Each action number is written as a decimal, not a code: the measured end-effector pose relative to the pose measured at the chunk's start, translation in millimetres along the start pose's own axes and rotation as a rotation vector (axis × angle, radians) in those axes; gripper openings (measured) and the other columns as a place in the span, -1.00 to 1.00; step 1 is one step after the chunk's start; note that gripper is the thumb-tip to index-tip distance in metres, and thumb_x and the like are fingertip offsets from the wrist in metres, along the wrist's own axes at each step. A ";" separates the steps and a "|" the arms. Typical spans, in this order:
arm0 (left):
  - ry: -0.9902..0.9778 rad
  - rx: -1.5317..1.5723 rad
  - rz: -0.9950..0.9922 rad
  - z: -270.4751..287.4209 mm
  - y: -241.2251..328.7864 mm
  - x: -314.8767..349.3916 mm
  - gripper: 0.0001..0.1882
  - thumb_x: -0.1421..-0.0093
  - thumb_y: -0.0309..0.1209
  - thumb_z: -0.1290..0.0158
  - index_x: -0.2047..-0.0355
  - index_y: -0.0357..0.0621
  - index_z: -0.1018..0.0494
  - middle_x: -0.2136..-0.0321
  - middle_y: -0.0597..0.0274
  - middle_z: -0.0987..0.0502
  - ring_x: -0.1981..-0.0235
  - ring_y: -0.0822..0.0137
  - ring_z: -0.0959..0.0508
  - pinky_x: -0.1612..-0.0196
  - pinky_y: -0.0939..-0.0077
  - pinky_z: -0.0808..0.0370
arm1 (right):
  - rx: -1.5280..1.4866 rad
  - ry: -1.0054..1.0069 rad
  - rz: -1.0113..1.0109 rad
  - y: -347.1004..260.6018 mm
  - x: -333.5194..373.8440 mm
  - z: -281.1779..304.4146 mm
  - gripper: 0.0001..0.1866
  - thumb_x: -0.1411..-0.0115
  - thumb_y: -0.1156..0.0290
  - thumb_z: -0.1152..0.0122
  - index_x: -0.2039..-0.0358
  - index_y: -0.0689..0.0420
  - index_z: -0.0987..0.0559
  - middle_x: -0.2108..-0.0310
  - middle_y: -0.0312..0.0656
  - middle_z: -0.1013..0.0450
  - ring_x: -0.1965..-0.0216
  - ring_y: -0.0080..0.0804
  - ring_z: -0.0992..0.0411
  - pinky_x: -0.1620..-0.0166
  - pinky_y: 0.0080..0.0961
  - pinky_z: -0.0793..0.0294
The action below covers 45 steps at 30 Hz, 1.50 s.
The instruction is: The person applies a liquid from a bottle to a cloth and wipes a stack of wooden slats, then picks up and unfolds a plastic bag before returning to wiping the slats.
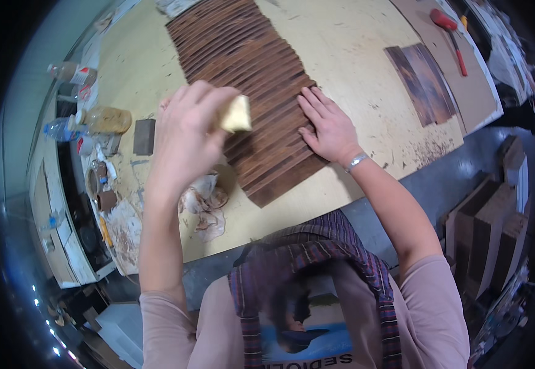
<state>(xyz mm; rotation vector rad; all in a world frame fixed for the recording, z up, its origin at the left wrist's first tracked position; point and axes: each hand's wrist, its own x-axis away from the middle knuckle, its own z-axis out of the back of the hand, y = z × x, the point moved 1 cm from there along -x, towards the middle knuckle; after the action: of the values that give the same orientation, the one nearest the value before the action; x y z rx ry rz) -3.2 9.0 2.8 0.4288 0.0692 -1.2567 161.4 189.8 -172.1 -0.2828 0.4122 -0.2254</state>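
A row of dark brown wooden strips [261, 74] lies side by side on the pale table [365, 74], their ends uneven along both sides. Above the left part of the strips, my left hand [193, 126] is closed on a pale yellow block [237, 115] that looks like a sponge. Part of the block is hidden by my fingers. My right hand [329, 126] lies flat with its fingers stretched out, fingertips on the right ends of the strips. A bracelet circles the right wrist.
Plastic bottles [104, 120] stand along the left edge near a dark grey block [144, 136]. Crumpled stained cloth [201, 197] lies near the front edge. On the right are separate dark wooden strips [422, 83] and a red mallet [452, 40]. Boards [485, 227] are stacked below, right.
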 end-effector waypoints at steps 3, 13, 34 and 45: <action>-0.025 0.132 0.041 -72.1 -29.4 1.3 -0.52 0.07 -0.70 -0.10 0.08 -0.09 -0.53 0.20 0.16 -0.50 0.11 0.11 -0.46 0.02 0.29 -0.39 | 0.005 0.005 -0.006 7.5 2.8 -1.5 -0.36 -0.10 0.21 -0.21 -0.20 0.14 -0.37 -0.28 -0.12 -0.23 -0.30 -0.16 -0.18 -0.27 -0.33 -0.25; -0.409 -0.224 0.201 -53.3 -83.1 92.2 -0.52 0.07 -0.66 -0.11 0.10 0.01 -0.59 0.27 0.25 -0.54 0.14 0.20 -0.48 0.06 0.29 -0.31 | 0.003 0.011 -0.049 13.8 9.2 -2.2 -0.34 -0.11 0.18 -0.20 -0.23 0.09 -0.34 -0.30 -0.15 -0.20 -0.31 -0.17 -0.17 -0.28 -0.32 -0.25; -0.137 0.065 -0.115 -107.1 -16.0 49.3 -0.65 0.07 -0.65 -0.12 0.26 0.03 -0.58 0.25 0.30 -0.52 0.10 0.21 -0.46 0.01 0.27 -0.33 | 0.035 0.008 -0.020 10.5 7.7 -6.4 -0.35 -0.11 0.15 -0.20 -0.19 0.15 -0.38 -0.28 -0.13 -0.24 -0.30 -0.20 -0.18 -0.28 -0.37 -0.23; -0.018 0.096 -0.134 -118.7 2.0 35.0 -0.62 0.09 -0.67 -0.10 0.25 0.02 -0.55 0.27 0.31 -0.49 0.14 0.23 -0.45 0.04 0.30 -0.31 | 0.056 0.030 -0.013 11.6 9.4 -10.4 -0.35 -0.12 0.15 -0.20 -0.22 0.07 -0.36 -0.29 -0.18 -0.23 -0.29 -0.19 -0.20 -0.24 -0.39 -0.31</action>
<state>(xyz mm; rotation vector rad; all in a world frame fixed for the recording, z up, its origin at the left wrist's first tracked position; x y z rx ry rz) 31.3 19.4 -115.5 0.5024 0.0230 -1.3996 167.2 195.8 -188.3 -0.2277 0.4331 -0.2536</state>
